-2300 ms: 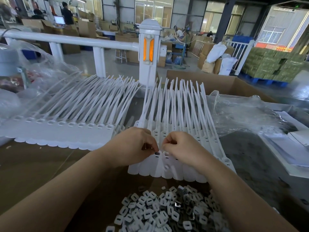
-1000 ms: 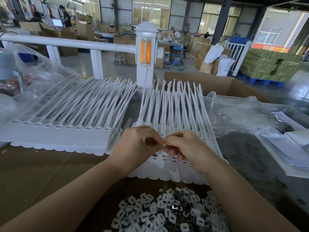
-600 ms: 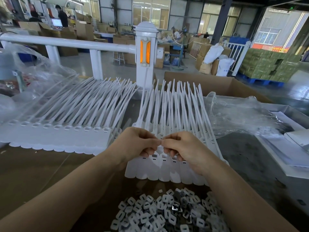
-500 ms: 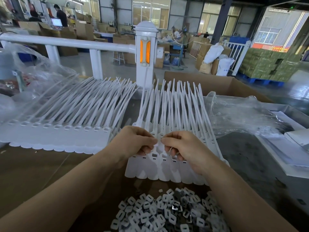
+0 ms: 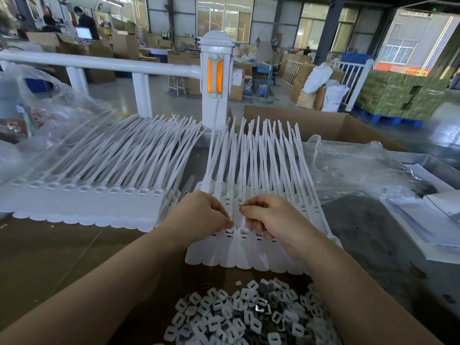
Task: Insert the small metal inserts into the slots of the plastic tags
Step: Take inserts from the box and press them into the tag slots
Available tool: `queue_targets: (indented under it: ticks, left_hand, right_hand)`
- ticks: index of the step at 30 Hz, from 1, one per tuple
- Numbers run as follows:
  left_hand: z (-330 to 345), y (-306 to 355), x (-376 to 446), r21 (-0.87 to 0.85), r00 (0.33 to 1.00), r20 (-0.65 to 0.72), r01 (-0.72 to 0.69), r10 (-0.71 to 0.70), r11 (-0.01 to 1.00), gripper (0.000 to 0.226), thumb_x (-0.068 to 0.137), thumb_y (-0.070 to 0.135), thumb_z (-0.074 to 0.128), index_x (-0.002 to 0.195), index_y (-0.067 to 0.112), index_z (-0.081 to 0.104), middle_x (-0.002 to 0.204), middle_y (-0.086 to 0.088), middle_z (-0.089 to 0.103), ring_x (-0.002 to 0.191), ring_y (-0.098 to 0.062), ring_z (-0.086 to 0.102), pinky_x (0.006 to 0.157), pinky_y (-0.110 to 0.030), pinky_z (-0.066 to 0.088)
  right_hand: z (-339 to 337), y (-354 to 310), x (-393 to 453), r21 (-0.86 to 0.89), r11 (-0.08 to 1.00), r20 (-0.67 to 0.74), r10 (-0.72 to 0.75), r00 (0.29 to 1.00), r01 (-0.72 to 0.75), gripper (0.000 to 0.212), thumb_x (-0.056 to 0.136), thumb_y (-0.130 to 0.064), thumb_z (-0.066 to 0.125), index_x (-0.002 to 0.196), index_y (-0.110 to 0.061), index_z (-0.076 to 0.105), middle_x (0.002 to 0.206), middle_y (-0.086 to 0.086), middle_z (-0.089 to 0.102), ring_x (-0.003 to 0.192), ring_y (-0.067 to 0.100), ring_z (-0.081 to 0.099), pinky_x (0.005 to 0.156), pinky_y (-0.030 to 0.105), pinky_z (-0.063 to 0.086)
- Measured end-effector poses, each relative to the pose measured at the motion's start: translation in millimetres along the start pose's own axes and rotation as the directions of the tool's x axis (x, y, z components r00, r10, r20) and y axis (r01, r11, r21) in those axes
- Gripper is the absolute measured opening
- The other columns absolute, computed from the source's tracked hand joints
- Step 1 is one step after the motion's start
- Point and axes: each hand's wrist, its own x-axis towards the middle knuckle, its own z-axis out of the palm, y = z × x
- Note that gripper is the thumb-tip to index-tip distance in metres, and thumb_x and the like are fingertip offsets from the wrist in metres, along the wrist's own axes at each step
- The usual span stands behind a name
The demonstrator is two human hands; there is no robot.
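Two big batches of white plastic tags with long thin tails are spread over the brown cardboard-covered worktable (image 5: 49, 257). One sheet of joined tags (image 5: 82, 205) lies flat on the left with its slot openings in a row, tails fanning away toward the white railing post with orange reflectors (image 5: 216, 78). The other white tag strip (image 5: 249, 257) sits right in the middle, under both hands. Behind it there's an open brown cardboard box (image 5: 323, 125) with crumpled clear plastic film (image 5: 356, 168) spilling out of it (can't tell what's actually in the box).

Down at the near edge is a loose heap of small rectangular metal inserts with white plastic frames (image 5: 246, 317), lying straight on the table and not in any bin.

Now the hands. The left hand (image 5: 201, 215) is curled, thumb and forefinger pressed together right at the slot row of the middle strip; whatever they're pinching is too small to make out. The right hand (image 5: 268, 220) is just beside it, fingers tucked in, thumb and forefinger closed on something tiny and dark, and its lower fingers rest on the tags.
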Motion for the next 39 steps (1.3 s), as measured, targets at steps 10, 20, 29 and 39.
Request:
queue_targets:
  ticks: [10, 20, 29, 39]
  left_hand:
    - [2, -4, 1, 0.173, 0.995, 0.009, -0.098, 0.098, 0.98, 0.015, 0.077, 0.031, 0.08, 0.069, 0.028, 0.068, 0.065, 0.01, 0.068, 0.065, -0.004, 0.064, 0.058, -0.019, 0.052]
    - [-2, -9, -7, 0.239, 0.978, 0.007, -0.203, 0.207, 0.95, 0.018, 0.086, 0.034, 0.073, 0.07, 0.036, 0.065, 0.066, 0.015, 0.066, 0.058, 0.004, 0.06, 0.053, -0.011, 0.041]
    - [0, -9, -4, 0.178, 0.993, -0.01, -0.112, 0.116, 0.978, 0.015, 0.081, 0.035, 0.078, 0.07, 0.028, 0.07, 0.064, 0.012, 0.069, 0.064, -0.005, 0.066, 0.068, -0.029, 0.06]
    - [2, -3, -3, 0.262, 0.999, -0.035, -0.014, 0.024, 0.965, 0.023, 0.073, 0.048, 0.08, 0.072, 0.031, 0.065, 0.077, 0.012, 0.062, 0.087, -0.011, 0.059, 0.09, -0.042, 0.053]
  right_hand:
    - [2, 1, -1, -0.007, 1.0, 0.001, -0.008, 1.0, 0.008, 0.006, 0.095, -0.021, 0.063, 0.099, -0.019, 0.067, 0.063, -0.006, 0.067, 0.053, 0.006, 0.054, 0.046, 0.018, 0.04]
    - [1, 0, -2, -0.007, 1.0, 0.011, -0.016, 1.0, 0.016, 0.008, 0.096, -0.022, 0.062, 0.1, -0.017, 0.067, 0.063, -0.006, 0.068, 0.052, 0.006, 0.053, 0.045, 0.017, 0.04]
    - [2, 0, -3, -0.005, 1.0, 0.012, -0.019, 1.0, 0.019, 0.008, 0.096, -0.02, 0.062, 0.101, -0.017, 0.067, 0.062, -0.006, 0.068, 0.051, 0.006, 0.053, 0.045, 0.017, 0.04]
    - [3, -1, -3, -0.009, 1.0, 0.006, -0.02, 1.0, 0.02, 0.008, 0.097, -0.02, 0.062, 0.102, -0.017, 0.066, 0.062, -0.006, 0.068, 0.05, 0.004, 0.053, 0.044, 0.016, 0.04]
